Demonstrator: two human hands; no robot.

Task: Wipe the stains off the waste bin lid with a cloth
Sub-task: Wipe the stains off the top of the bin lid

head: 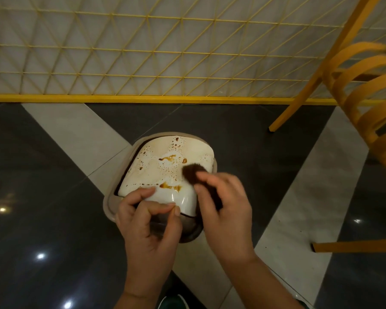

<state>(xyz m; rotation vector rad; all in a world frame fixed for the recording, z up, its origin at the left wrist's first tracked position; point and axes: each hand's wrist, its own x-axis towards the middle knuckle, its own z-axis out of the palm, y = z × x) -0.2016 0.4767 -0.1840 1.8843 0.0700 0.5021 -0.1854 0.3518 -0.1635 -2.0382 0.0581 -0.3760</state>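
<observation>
A white swing lid point(187, 150) sits tilted in the beige rim point(108, 205) of a waste bin on the floor. Brown and orange stains point(168, 158) and many small droplets are spread over the lid, with another orange smear point(169, 186) near its front. My right hand point(225, 204) grips a dark brown cloth point(191, 172), which is pressed on the lid's right side. My left hand point(149, 221) holds the lid's near edge, thumb on top and fingers curled under.
A yellow metal grid fence point(143, 63) with a yellow base bar runs across the back. An orange wooden chair point(361, 90) stands at the right, one leg point(352, 246) low beside my right arm. The floor is glossy dark and light tile.
</observation>
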